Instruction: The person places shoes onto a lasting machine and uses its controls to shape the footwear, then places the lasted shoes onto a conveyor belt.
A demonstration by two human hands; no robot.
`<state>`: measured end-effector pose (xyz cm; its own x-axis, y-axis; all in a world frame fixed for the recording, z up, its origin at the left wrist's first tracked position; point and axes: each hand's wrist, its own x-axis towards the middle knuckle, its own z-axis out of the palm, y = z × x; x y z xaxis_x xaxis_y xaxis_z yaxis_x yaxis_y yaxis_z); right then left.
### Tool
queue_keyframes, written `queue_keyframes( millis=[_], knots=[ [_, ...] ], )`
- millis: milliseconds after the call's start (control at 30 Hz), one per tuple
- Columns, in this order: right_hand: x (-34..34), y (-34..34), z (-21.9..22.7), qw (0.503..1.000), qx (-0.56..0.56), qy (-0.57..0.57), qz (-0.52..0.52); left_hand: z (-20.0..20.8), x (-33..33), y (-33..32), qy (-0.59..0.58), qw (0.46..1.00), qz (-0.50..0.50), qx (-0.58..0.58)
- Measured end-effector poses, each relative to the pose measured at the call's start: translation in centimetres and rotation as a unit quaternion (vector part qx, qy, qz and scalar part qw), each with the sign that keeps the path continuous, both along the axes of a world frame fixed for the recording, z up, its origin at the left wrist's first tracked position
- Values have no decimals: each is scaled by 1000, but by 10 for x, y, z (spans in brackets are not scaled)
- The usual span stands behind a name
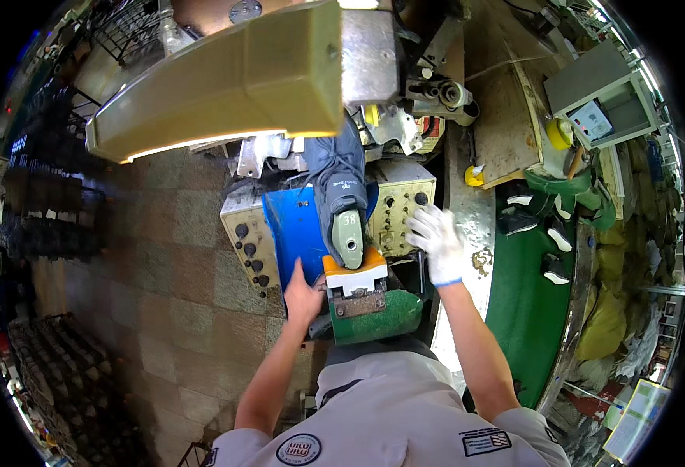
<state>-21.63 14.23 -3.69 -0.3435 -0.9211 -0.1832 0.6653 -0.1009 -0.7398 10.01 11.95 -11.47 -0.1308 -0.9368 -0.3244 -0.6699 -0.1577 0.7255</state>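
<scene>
A dark grey shoe upper (338,167) with laces is stretched over a pale green shoe last (349,240), held in the machine in front of me. The last's heel end rests against an orange and white pad block (356,268). Beside that block, on its left, is my bare left hand (302,298), a finger stretched out and the thumb near a small metal part; the other fingers are partly hidden. My right hand (436,241), in a white knit glove, hovers by the right control panel (393,210) with fingers apart and nothing visible in them.
A large tan machine arm (226,86) with a lit lower edge spans the upper left. The blue guard (288,229) and left knob panel (247,245) flank the last. Several dark shoes (518,220) lie on a green belt (521,311) at right. Racks (70,381) stand at left.
</scene>
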Motion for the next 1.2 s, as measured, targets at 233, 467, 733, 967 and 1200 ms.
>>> queue_keyframes(
  millis=[233, 467, 733, 967, 1200],
  knots=[
    [-5, 79, 28, 967, 186, 145, -96, -110, 16, 61, -191, 950, -229, -94],
    [6, 51, 32, 991, 126, 47, -10, -157, 26, -25, 48, 950, -132, 280],
    [-35, 77, 38, 994, 98, 43, -8, -28, -2, -9, -71, 968, -83, 224],
    [-26, 99, 73, 985, 154, 67, -25, 110, 98, 38, 15, 961, 253, 111],
    [52, 56, 137, 975, 23, 31, 217, 243, 23, 37, 434, 882, 163, 84]
  ],
)
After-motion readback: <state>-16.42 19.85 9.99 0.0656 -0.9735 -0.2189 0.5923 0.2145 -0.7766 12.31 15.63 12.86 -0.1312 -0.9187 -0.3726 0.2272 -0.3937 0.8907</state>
